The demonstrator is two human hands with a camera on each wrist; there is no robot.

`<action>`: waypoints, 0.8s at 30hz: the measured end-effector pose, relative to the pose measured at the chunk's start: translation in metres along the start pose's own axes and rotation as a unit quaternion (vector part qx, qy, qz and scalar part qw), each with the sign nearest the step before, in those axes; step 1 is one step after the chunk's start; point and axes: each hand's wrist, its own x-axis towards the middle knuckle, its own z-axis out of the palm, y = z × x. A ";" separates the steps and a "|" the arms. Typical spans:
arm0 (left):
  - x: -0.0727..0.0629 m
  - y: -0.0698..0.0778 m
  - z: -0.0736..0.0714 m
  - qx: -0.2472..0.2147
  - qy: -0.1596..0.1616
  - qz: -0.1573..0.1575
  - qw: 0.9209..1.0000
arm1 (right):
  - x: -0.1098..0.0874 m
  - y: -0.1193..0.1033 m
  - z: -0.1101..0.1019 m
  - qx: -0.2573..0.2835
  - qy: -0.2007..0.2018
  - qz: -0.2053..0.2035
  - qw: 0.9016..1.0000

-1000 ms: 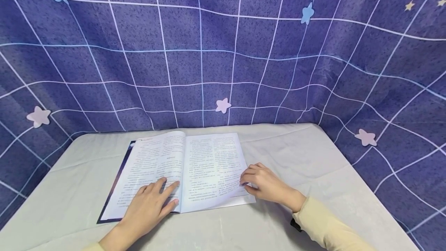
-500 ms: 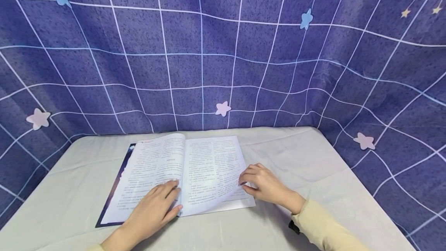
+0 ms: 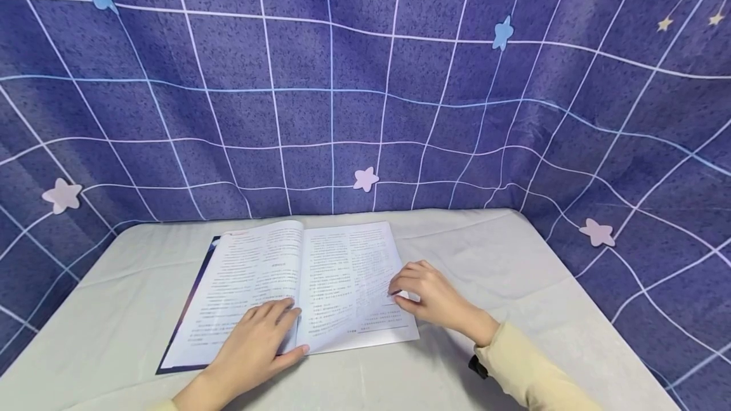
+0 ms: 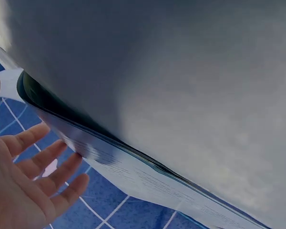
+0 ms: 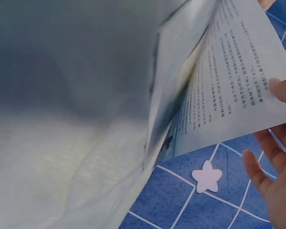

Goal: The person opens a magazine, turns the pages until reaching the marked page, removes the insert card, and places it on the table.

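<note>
An open book (image 3: 274, 240) with printed pages lies on the pale cloth, its dark cover edge (image 3: 185, 316) showing along the left. My left hand (image 3: 251, 344) rests on the lower left page beside the spine, fingers extended and thumb across the bottom of the fold. At the right edge, my right hand (image 3: 431, 293) pinches a page (image 5: 229, 90) and bends its lower corner up; printed lines of the sheet beneath show below it. In the right wrist view the thumb lies on one face of that page and the other fingers are behind it.
The book rests on a table covered with wrinkled pale cloth (image 3: 468, 246). Behind and on both sides hangs a blue curtain (image 3: 297, 113) with white grid lines and stars. A small black object (image 3: 478, 366) sits under the right cuff.
My right hand has curled the page's corner further up and inward, uncovering more of the sheet below. My left hand has slid slightly down and right, its thumb now over the fold.
</note>
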 end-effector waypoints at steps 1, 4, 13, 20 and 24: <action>0.001 0.001 0.000 0.003 0.001 -0.002 1.000 | 0.001 0.000 -0.001 -0.002 0.003 0.000 1.000; 0.004 0.004 0.000 0.015 0.006 -0.005 1.000 | 0.006 -0.002 -0.003 -0.005 0.008 0.000 1.000; 0.009 0.013 0.000 0.047 0.011 -0.007 0.999 | 0.015 -0.006 -0.006 -0.007 0.019 0.000 1.000; 0.011 0.013 0.003 0.054 0.021 -0.002 0.998 | 0.020 -0.006 -0.008 -0.007 0.027 -0.012 1.000; 0.011 0.012 0.004 0.057 0.030 0.007 0.998 | 0.023 -0.006 -0.010 -0.006 0.026 -0.013 1.000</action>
